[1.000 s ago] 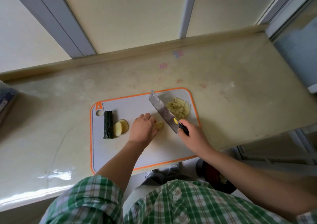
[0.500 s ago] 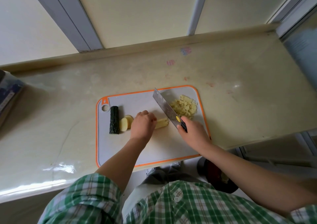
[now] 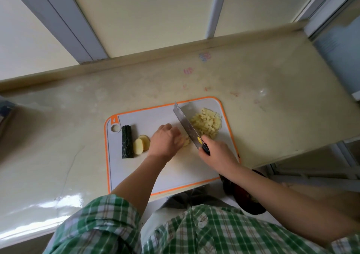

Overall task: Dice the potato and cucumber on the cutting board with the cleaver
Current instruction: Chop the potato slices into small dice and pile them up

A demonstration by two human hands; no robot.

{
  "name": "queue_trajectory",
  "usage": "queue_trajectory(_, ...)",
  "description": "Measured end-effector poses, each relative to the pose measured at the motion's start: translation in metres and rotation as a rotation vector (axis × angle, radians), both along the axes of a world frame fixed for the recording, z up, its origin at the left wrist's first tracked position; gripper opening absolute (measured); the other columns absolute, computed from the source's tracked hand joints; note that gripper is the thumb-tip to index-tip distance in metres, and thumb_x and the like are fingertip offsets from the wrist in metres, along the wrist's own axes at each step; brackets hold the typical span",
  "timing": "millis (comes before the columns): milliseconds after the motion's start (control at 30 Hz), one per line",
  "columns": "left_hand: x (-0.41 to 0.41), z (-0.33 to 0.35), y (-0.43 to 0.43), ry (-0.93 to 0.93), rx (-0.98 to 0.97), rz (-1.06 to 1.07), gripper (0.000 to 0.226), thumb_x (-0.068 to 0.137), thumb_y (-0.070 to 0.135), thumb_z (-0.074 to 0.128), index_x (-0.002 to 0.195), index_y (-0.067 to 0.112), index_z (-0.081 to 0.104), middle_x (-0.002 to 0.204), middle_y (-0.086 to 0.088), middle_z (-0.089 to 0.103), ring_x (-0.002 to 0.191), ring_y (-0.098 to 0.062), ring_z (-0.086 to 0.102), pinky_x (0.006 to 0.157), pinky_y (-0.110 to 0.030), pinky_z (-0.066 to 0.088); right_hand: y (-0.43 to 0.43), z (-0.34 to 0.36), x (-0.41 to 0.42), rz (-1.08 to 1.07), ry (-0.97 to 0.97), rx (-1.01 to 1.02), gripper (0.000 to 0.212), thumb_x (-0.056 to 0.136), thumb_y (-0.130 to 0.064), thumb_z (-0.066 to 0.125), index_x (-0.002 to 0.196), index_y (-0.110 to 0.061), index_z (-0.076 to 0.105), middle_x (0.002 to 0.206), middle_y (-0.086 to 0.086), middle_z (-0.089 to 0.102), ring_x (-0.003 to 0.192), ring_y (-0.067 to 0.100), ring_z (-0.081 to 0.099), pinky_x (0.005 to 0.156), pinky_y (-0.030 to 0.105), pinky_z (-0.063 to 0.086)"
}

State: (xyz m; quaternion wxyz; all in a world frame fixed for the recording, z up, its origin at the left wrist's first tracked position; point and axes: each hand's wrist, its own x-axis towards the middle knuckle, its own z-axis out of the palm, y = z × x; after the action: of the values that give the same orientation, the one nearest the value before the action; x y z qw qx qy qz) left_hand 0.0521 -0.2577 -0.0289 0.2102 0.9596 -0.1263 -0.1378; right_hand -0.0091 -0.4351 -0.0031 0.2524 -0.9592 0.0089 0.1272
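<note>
A grey cutting board (image 3: 171, 172) with an orange rim lies on the counter. My right hand (image 3: 217, 153) grips the cleaver (image 3: 188, 127) by its dark handle, the blade edge down against the potato strips (image 3: 186, 141). My left hand (image 3: 165, 141) presses on those strips, fingers curled, covering most of them. Diced potato (image 3: 207, 125) is heaped right of the blade. Two potato slices (image 3: 141, 143) lean beside a dark green cucumber piece (image 3: 127, 141) on the board's left side.
The beige counter (image 3: 272, 107) ends at a raised back ledge under a window frame. Its right edge drops off near a blue-grey panel (image 3: 339, 49). A dark red bowl (image 3: 245, 197) sits below the counter's front edge, by my right forearm.
The cleaver has stepped left along the potato strips, leaving only a short stub showing by my left fingers. The camera view has shifted slightly. Cucumber and slices stay put.
</note>
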Motion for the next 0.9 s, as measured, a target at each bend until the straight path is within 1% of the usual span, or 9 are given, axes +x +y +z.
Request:
queue_trajectory(33,-0.003,-0.001,0.002,-0.009,0.01,-0.028,0.037,0.086,0.047,0.062,0.107,0.018,0.067,0.102,-0.005,0.06,0.1,-0.024,0.053,0.081,-0.038,0.048,0.001,-0.001,-0.001,0.009,-0.008,-0.006,0.011,0.086,-0.021,0.054,0.083,-0.015,0.045,0.059,0.01,0.051,0.061,0.037,0.054,0.048,0.034,0.026)
queue_trajectory(100,-0.01,-0.004,0.004,-0.017,0.037,-0.081,0.041,0.085,0.046,0.065,0.114,0.018,0.064,0.106,-0.005,0.058,0.103,-0.025,0.052,0.084,-0.037,0.046,0.005,-0.002,-0.003,0.018,-0.019,-0.005,0.013,0.086,-0.021,0.053,0.083,-0.016,0.041,0.057,0.007,0.047,0.058,0.035,0.052,0.047,0.033,0.025)
queue_trajectory(267,-0.016,-0.006,0.001,-0.011,0.004,-0.038,0.038,0.086,0.036,0.067,0.119,0.018,0.064,0.11,-0.004,0.057,0.106,-0.025,0.051,0.087,-0.036,0.044,0.014,-0.004,-0.005,0.051,-0.02,0.02,0.014,0.086,-0.022,0.052,0.096,-0.013,0.048,0.061,0.012,0.054,0.058,0.034,0.053,0.05,0.036,0.035)
queue_trajectory(400,-0.017,-0.006,0.001,-0.007,-0.011,-0.028,0.038,0.086,0.034,0.068,0.12,0.018,0.063,0.111,-0.004,0.057,0.108,-0.025,0.05,0.088,-0.035,0.043,0.016,-0.003,-0.001,0.044,-0.01,0.039,0.011,0.087,-0.019,0.051,0.091,-0.013,0.043,0.06,0.011,0.051,0.058,0.035,0.052,0.049,0.038,0.035)
queue_trajectory(500,-0.018,-0.006,0.003,-0.011,-0.019,-0.031,0.043,0.084,0.037,0.069,0.122,0.017,0.061,0.111,-0.005,0.056,0.108,-0.025,0.049,0.089,-0.035,0.043,0.012,-0.003,0.003,0.052,0.028,-0.022,0.011,0.086,-0.019,0.05,0.092,-0.015,0.042,0.06,0.006,0.046,0.062,0.038,0.054,0.05,0.036,0.034)
queue_trajectory(667,-0.022,-0.006,0.009,-0.027,-0.018,-0.006,0.041,0.084,0.039,0.069,0.118,0.015,0.064,0.107,-0.007,0.057,0.104,-0.026,0.05,0.087,-0.036,0.043,0.01,0.005,0.013,0.039,-0.053,-0.064,0.007,0.088,-0.018,0.05,0.085,-0.015,0.045,0.064,0.014,0.056,0.065,0.04,0.056,0.051,0.033,0.029)
queue_trajectory(733,-0.023,-0.006,0.008,-0.033,-0.018,0.002,0.036,0.087,0.038,0.065,0.115,0.016,0.066,0.104,-0.007,0.056,0.101,-0.027,0.051,0.085,-0.036,0.043,0.012,0.008,0.013,0.043,-0.08,-0.059,0.003,0.088,-0.015,0.049,0.088,-0.013,0.047,0.064,0.016,0.057,0.063,0.04,0.056,0.05,0.033,0.027)
queue_trajectory(833,-0.023,-0.006,0.007,-0.035,-0.024,0.013,0.034,0.088,0.036,0.064,0.114,0.015,0.066,0.104,-0.008,0.057,0.101,-0.027,0.051,0.084,-0.035,0.041,0.015,0.008,0.009,0.058,-0.06,-0.079,0.01,0.088,-0.014,0.049,0.096,-0.009,0.051,0.068,0.018,0.058,0.065,0.04,0.056,0.051,0.034,0.03)
queue_trajectory(900,-0.023,-0.007,0.006,-0.03,-0.03,0.023,0.033,0.087,0.032,0.067,0.115,0.015,0.066,0.106,-0.007,0.058,0.102,-0.026,0.051,0.085,-0.034,0.042,0.017,0.006,0.007,0.062,-0.039,-0.084,0.01,0.088,-0.014,0.048,0.096,-0.008,0.05,0.065,0.014,0.054,0.066,0.04,0.057,0.052,0.034,0.029)
